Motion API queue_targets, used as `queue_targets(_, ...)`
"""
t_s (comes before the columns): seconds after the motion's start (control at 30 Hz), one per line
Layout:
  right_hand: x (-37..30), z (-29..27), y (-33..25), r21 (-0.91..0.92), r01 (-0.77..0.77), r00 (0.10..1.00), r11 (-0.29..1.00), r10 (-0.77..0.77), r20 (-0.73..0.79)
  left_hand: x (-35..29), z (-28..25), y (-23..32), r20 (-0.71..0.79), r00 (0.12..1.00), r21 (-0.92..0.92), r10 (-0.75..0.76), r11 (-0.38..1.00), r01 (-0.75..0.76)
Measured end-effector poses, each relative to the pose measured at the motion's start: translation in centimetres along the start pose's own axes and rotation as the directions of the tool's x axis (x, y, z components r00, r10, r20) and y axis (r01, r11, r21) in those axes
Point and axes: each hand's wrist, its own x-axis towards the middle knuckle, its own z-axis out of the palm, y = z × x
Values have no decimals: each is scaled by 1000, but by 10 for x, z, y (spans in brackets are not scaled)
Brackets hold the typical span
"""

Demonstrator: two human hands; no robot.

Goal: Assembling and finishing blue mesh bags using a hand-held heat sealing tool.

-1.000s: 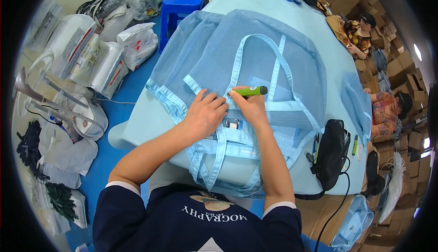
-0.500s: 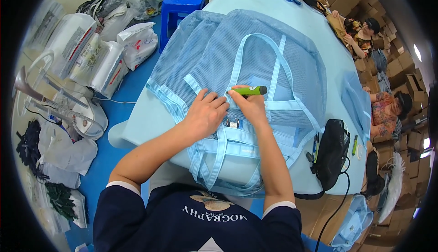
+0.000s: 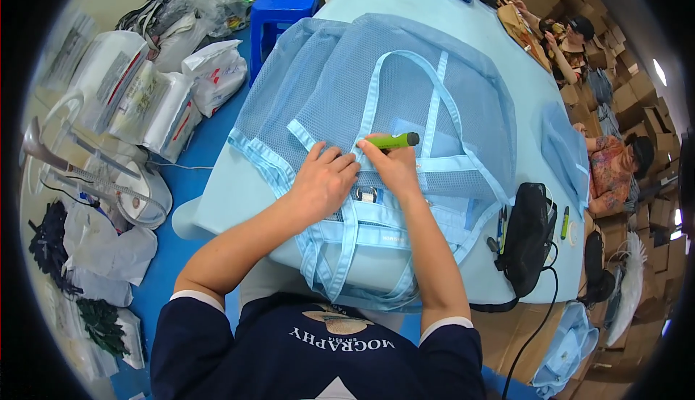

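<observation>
A light-blue mesh bag (image 3: 318,74) with pale blue straps lies spread across the table in front of me. My right hand (image 3: 394,172) is closed round a thick green marker-like pen (image 3: 393,141) with a dark end pointing right. Its fingertips meet the bag at the foot of the looped handle strap (image 3: 373,96). Right beside it, my left hand (image 3: 322,183) lies palm down with bent fingers pressed together on the strap and mesh; its thumb is hidden. A small dark and white patch (image 3: 367,195) shows on the bag just below the hands.
On the table at right are a black pouch (image 3: 525,237) with a cord, another green pen (image 3: 565,222) and a roll of tape (image 3: 573,236). A blue stool (image 3: 282,9) stands beyond the table's left edge. Plastic-wrapped packs (image 3: 170,114) and a steamer (image 3: 141,194) stand left. Co-workers (image 3: 615,175) sit at right.
My hands keep nearly the same place on the bag, and the green pen tilts very slightly. The view has shifted a little. At the far right a co-worker's arms have moved with a brown cloth.
</observation>
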Motion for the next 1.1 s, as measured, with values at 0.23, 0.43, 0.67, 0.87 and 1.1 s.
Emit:
queue_targets(0.23, 0, -2, 1, 30, 0, 999, 1000, -1, 54, -1, 1, 1, -2, 1000, -5, -8, 1000, 8)
queue_targets(0.43, 0, -2, 1, 26, 34, 996, 999, -36, 77, -1, -1, 2, -1, 1000, 4, -9, 1000, 9)
queue_targets(0.67, 0, -3, 1, 6, -8, 997, 1000, 7, 74, 0, 1, 1, -1, 1000, -15, -20, 1000, 20)
queue_targets(0.87, -1, -1, -5, -53, -13, 996, 998, 18, 85, -1, 1, 0, -8, 1000, 2, -10, 1000, 10)
queue_targets(1.1, 0, 2, -1, -67, 27, 1000, 997, -27, -2, 0, 0, 1, 7, 1000, 8, -7, 1000, 7)
